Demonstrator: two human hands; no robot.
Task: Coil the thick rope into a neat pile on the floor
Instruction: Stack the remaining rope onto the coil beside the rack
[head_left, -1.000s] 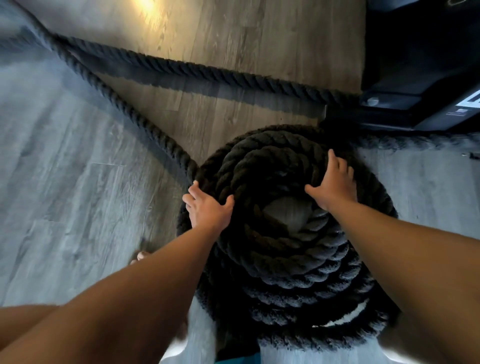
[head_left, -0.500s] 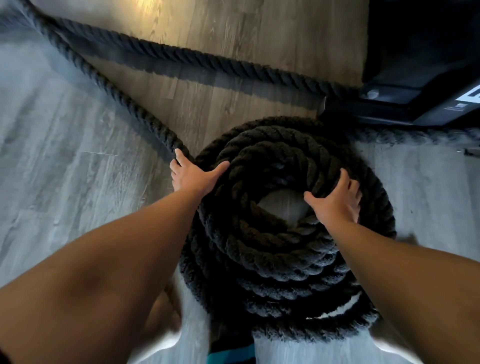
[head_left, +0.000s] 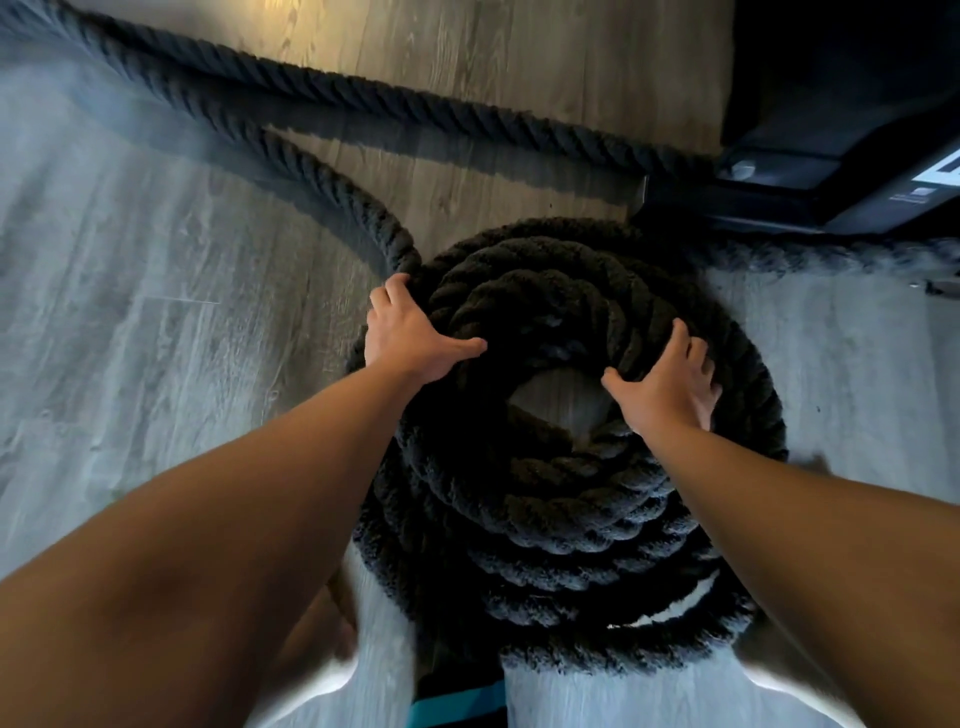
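The thick black rope lies in a round stacked coil (head_left: 571, 519) on the grey wood floor, with a small patch of floor showing in its middle. A loose strand (head_left: 322, 182) runs from the far left and curves into the coil's upper left. My left hand (head_left: 410, 332) grips the rope there, fingers curled over its outer side and thumb on top. My right hand (head_left: 670, 379) presses on the coil's right side, fingers spread straight over the top loops and thumb at the inner hole.
A second stretch of rope (head_left: 467, 119) crosses the floor behind the coil toward a dark machine base (head_left: 831, 130) at the back right. A black piece with a teal stripe (head_left: 457, 701) shows at the bottom edge. Bare floor lies to the left.
My left hand has slid from the coil's left side up to its upper left, and the loose strand now curves tighter against the coil. My right hand stays on the right side.
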